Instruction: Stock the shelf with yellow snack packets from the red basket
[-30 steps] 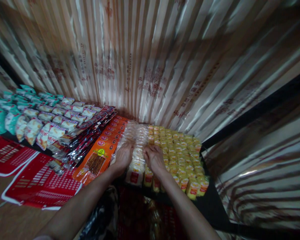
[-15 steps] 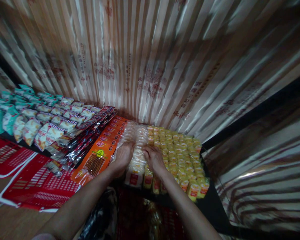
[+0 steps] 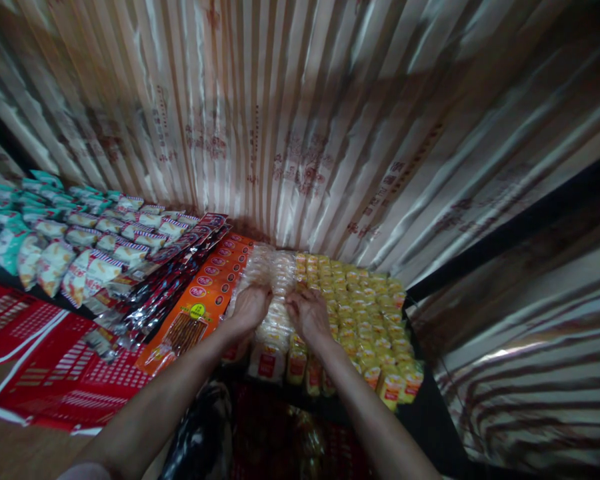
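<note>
A row of clear snack packets with red labels (image 3: 269, 353) runs back along a dark shelf (image 3: 430, 413). My left hand (image 3: 249, 310) lies palm down on the left side of this row, fingers together and curled over the packets. My right hand (image 3: 307, 313) rests on the row's right side, fingers bent onto the packets. Both hands press on or grip the same row between them. Yellow snack packets (image 3: 367, 320) fill the shelf right of my right hand. Orange packets (image 3: 200, 313) lie left of my left hand.
Dark red foil packets (image 3: 167, 280) and white and teal bags (image 3: 55, 233) cover the shelf further left. Red plastic baskets (image 3: 55, 373) lie flat at lower left. Striped shiny fabric (image 3: 300, 133) hangs behind and to the right. A dark bag (image 3: 200, 440) sits below my arms.
Both hands have slid slightly further back along the clear packet row. The view has shifted a little, so the shelf appears lower and more to the left.
</note>
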### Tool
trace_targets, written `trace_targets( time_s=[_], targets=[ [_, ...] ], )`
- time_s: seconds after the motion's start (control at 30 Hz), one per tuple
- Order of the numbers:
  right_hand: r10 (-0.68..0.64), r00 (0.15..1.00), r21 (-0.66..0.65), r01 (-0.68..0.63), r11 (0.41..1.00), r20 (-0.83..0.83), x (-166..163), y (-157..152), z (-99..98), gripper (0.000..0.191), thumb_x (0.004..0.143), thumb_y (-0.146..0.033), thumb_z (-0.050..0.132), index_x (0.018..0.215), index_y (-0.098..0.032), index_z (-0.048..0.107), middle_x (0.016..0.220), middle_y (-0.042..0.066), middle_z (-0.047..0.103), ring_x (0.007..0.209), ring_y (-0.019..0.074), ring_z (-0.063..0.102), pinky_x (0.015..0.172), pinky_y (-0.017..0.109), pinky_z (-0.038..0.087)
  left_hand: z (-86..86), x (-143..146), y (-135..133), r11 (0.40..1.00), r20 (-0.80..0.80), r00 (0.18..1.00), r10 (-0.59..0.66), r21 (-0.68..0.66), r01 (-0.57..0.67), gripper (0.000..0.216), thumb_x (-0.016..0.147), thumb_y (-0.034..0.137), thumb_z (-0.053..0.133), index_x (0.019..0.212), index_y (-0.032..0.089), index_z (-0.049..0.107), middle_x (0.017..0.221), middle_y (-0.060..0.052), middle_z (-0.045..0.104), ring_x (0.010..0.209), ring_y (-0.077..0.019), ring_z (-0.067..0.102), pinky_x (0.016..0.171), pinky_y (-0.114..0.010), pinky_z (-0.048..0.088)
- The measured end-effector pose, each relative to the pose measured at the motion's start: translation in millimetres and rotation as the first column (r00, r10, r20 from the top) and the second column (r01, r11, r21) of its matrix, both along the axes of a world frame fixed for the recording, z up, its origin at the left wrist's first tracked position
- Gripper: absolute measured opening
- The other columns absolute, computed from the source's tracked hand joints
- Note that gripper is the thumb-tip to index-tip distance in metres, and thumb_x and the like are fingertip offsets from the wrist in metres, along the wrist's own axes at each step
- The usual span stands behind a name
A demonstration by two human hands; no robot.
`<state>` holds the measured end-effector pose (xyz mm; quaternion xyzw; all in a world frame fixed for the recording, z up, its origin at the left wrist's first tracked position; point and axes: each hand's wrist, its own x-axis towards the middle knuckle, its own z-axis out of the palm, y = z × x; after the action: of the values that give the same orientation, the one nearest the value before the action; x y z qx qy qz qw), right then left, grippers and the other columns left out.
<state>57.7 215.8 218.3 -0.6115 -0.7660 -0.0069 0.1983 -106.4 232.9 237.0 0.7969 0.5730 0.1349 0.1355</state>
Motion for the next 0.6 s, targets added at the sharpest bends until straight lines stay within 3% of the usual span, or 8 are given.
trace_targets(
  time_s=[0.27,0.4,0.5,0.6],
  targets=[
    [0.06,0.998,0.005,-0.06,0.998,-0.022,5.3,-2.2,0.7,0.015,0.084,-0.019,0.052,0.081,-0.021,0.066,0.079,0.004,0.064,0.085,0.019,0.053,0.085,0.033,0.034,-2.2,0.3,0.3,0.997,0.009,1.0,-0.012,0.075,0.011,0.023,0.09,0.024,0.043,0.094,0.016,0.064,0.101,-0.009,0.062,0.093,-0.0205,0.059,0.077,-0.027,0.045],
    [0.038,0.999,0.011,-0.037,0.999,-0.011,6.1,0.6,1.8,0.022,0.089,-0.025,0.046,0.094,-0.021,0.067,0.086,0.005,0.069,0.088,0.0191,0.057,0.085,0.032,0.035,-2.8,-0.5,4.1,0.998,0.009,1.0,0.009,0.068,-0.009,0.024,0.089,0.023,0.042,0.095,0.018,0.065,0.101,-0.008,0.062,0.088,-0.0188,0.06,0.073,-0.025,0.045],
    [-0.002,0.998,-0.079,0.007,0.997,0.066,3.6,3.7,9.9,0.026,0.09,-0.024,0.043,0.096,-0.021,0.068,0.088,0.006,0.07,0.088,0.0186,0.059,0.086,0.03,0.035,-3.5,-1.0,8.0,1.0,0.008,1.0,-0.004,0.028,0.004,0.026,0.09,0.024,0.041,0.097,0.019,0.065,0.096,-0.007,0.065,0.088,-0.0195,0.061,0.074,-0.026,0.045],
    [-0.003,0.989,-0.215,0.036,0.976,0.15,0.8,7.6,21.8,0.026,0.089,-0.023,0.045,0.085,-0.022,0.071,0.084,0.005,0.071,0.084,0.0183,0.059,0.087,0.029,0.035,-3.5,-0.6,12.4,0.999,-0.029,0.999,-0.033,-0.001,0.033,0.029,0.09,0.025,0.038,0.093,0.018,0.066,0.093,-0.008,0.068,0.088,-0.0211,0.062,0.074,-0.028,0.045]
  ],
)
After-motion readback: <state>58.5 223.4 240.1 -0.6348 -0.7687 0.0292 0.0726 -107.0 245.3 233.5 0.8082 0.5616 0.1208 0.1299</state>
